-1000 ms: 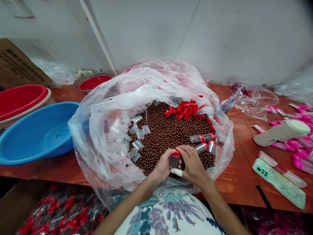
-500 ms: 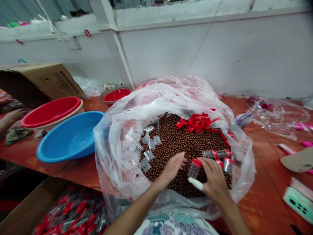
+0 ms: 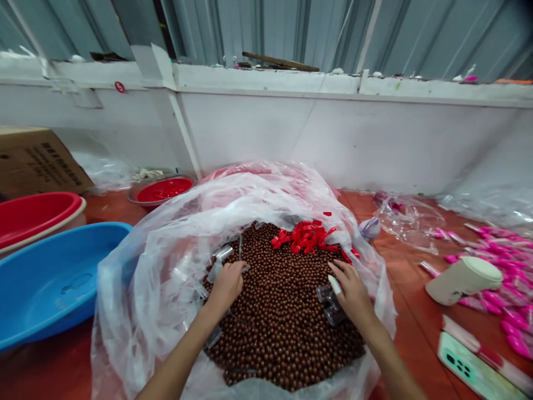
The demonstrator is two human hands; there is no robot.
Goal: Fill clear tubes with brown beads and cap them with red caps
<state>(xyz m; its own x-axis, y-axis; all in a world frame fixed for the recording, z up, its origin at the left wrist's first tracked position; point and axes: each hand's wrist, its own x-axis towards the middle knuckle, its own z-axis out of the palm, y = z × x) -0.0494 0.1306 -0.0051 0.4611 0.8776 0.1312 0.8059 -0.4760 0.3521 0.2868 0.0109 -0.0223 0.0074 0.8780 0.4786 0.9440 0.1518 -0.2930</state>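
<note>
Small brown balls [image 3: 283,311] fill a large clear plastic bag [image 3: 137,289] spread open before me. My left hand [image 3: 227,286] is at the left side of the balls, fingers pinched on a clear plastic container [image 3: 245,268] that is mostly hidden. Other clear containers [image 3: 224,254] lie around it. On the right, my right hand [image 3: 352,291] reaches over the balls with its fingers apart and a white cover on the thumb. Beside its thumb lie several small jars [image 3: 333,314], partly hidden by the hand. Red caps [image 3: 306,236] are heaped at the back of the balls.
To the left stand a blue basin [image 3: 45,283], a red basin [image 3: 37,216] and a cardboard box [image 3: 41,161]. A bowl of red pieces [image 3: 164,190] is behind. On the right are a cream cup [image 3: 462,280], a phone [image 3: 478,366] and pink-capped tubes [image 3: 491,250].
The view has tilted up and shifted right. My right hand has let go of the red-capped jar and moved toward the caps. My left hand has moved left to the clear containers.
</note>
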